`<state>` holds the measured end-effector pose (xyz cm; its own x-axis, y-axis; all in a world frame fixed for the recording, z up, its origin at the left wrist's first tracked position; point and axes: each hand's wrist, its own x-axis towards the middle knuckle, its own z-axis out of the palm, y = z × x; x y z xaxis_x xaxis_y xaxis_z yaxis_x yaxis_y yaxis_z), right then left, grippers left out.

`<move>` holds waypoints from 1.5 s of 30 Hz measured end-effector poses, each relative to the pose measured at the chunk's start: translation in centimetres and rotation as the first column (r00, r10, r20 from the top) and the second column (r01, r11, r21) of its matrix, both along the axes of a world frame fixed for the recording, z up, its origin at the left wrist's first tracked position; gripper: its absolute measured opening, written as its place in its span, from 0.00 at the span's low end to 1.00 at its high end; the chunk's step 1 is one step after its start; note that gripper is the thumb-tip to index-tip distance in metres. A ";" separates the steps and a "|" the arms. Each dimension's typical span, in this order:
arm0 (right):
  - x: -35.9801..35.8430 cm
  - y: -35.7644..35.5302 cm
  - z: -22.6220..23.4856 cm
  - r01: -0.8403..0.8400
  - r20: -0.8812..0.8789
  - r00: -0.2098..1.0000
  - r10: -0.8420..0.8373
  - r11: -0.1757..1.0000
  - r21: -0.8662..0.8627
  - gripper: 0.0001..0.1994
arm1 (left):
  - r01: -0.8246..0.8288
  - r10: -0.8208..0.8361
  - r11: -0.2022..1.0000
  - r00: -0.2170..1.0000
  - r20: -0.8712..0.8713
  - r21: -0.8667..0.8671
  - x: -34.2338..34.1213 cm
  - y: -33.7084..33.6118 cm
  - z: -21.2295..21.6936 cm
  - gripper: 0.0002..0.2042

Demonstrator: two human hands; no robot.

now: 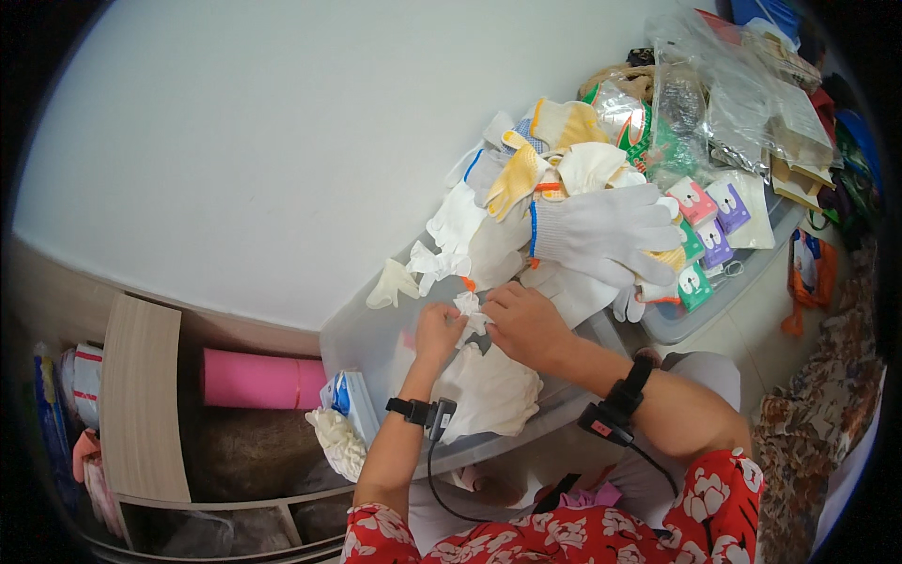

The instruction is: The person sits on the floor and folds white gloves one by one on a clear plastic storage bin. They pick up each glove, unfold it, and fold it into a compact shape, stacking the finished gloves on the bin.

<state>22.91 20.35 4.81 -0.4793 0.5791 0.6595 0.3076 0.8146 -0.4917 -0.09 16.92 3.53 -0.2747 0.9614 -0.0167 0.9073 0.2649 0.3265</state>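
Observation:
Above a translucent plastic bin lid, both hands pinch a small, crumpled, thin white piece; it looks like a glove, but its kind is hard to make out. My left hand grips its left side between thumb and fingers. From the right, my right hand bends over it with fingertips closed on the other edge. Limp white gloves and a cream one lie just beyond. Nearer to me rests a pale cream cloth-like bundle. A grey knit glove with blue cuff tops the heap to the right.
Yellow-coated gloves, small coloured packs and clear plastic bags pile up at right. At left stand a wooden shelf unit, a pink roll and a blue-white pack. A white wall rises behind.

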 end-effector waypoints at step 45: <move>-1.3 -0.9 3.1 -0.661 -0.458 0.716 0.527 0.300 -0.688 0.13 | -0.162 -0.185 0.883 0.742 0.644 0.440 2.7 -10.9 15.0 0.08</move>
